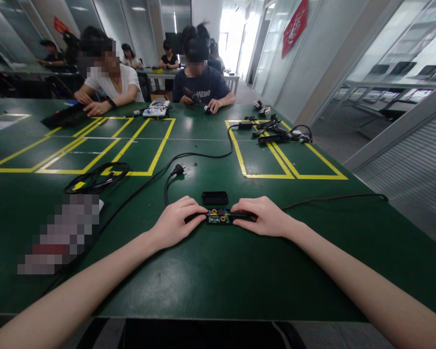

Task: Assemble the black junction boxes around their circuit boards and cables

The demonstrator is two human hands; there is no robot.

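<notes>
A small circuit board (214,218) with copper-wound coils and coloured wires lies in an open black casing half on the table in front of me. My left hand (178,219) is closed at its left end, thumb and fingers pinching the black cable where it enters the casing. At the right end, my right hand (265,216) pinches the other black cable (245,214) beside the blue wires. Just beyond the board rests the matching black casing cover (215,198), hollow side up, touched by neither hand. My fingertips partly hide both cable ends.
A plug (179,169) on a cable lies beyond my left hand. Left are a coiled cable (98,178) and a blurred-out object (63,232). Adapters and cables (272,131) are piled at the far right. Yellow tape marks the green table (189,291). Two people work across it.
</notes>
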